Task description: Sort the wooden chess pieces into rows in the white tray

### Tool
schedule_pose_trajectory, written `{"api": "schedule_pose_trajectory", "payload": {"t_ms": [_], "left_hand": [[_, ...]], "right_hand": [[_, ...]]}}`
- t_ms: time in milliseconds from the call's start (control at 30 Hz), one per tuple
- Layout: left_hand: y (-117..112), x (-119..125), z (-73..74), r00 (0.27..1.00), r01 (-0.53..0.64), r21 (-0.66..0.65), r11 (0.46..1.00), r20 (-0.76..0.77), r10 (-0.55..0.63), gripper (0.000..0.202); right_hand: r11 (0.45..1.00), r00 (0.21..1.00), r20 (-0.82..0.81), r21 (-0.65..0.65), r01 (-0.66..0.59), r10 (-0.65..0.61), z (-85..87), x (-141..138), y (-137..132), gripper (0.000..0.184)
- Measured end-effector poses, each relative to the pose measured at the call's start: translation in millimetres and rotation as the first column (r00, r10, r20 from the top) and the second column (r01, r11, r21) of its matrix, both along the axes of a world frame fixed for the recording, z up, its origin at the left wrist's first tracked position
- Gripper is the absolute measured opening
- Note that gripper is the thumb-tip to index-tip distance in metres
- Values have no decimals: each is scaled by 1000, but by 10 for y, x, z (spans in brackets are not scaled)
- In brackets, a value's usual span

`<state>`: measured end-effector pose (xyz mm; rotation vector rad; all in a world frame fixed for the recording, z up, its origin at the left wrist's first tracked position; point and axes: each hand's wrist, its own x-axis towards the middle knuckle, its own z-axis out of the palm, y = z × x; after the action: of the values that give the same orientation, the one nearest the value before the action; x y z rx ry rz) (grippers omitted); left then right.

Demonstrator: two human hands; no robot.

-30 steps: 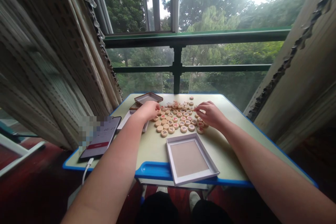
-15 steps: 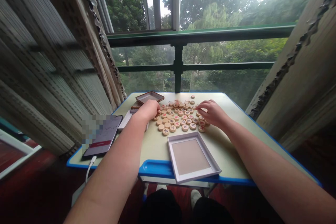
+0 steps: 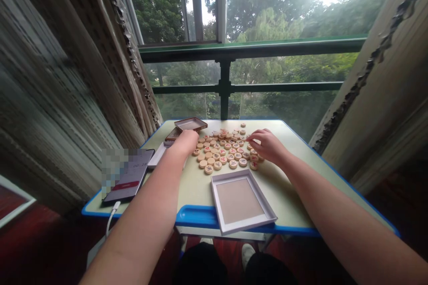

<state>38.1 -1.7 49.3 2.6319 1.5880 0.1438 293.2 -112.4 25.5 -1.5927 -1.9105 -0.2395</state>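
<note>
Round wooden Chinese chess pieces point(image 3: 232, 150) lie spread over the middle of the table, some showing red or dark characters, others blank side up. At the left edge of the spread is my left hand point(image 3: 187, 141), near the boxes and pieces. Its fingers are mostly hidden behind the back of the hand, so I cannot tell whether they grip a piece. My right hand point(image 3: 265, 142) hovers over the right edge of the pieces, fingers stretched forward and slightly bent, thumb a little apart. Nothing shows between those fingers.
An open shallow white box tray point(image 3: 217, 202) lies at the table's front edge, over a blue trough point(image 3: 195, 216). At the back left sit a brown box lid point(image 3: 204, 125) and a white box part point(image 3: 157, 156). A phone point(image 3: 133, 173) with a white cable rests left.
My left hand has shifted slightly back to the left, and its fingers are now less visible. My right hand stays over the right side of the pieces. The view has shifted a little.
</note>
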Motion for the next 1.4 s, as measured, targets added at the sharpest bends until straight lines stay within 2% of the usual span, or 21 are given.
{"api": "schedule_pose_trajectory", "payload": {"t_ms": [133,333,600,733,833,933,1067,1233,1400], "left_hand": [[-56,-43,25,998,10,0,1000,-67,-10,41],[-49,-67,29,1000,8,-18,1000,10,-8,36],[-39,-17,-12,994,78,-32,996,83,-75,26],[3,-3,-42,984,74,-28,997,167,-68,34],[55,7,-71,992,37,35,999,120,-41,39],[73,28,-86,997,56,45,997,41,-57,36],[40,64,-88,992,77,43,996,92,-81,31],[35,92,-110,996,42,66,997,70,-47,28],[87,103,-135,975,76,76,994,202,-90,26]], "right_hand": [[1000,1000,-4,-9,6,-6,29,-9,-19,19],[1000,1000,7,-11,-3,3,-4,-9,0,19],[1000,1000,13,-5,-10,10,4,-9,0,19],[1000,1000,9,-17,-8,8,-15,-16,3,19],[1000,1000,15,-17,-7,7,-19,-12,7,19],[1000,1000,13,-4,-13,13,2,-12,-2,19],[1000,1000,8,-1,-25,25,30,-26,-21,20],[999,999,11,6,-35,35,12,-21,-14,21],[1000,999,18,4,-26,26,15,-19,-12,21]]}}
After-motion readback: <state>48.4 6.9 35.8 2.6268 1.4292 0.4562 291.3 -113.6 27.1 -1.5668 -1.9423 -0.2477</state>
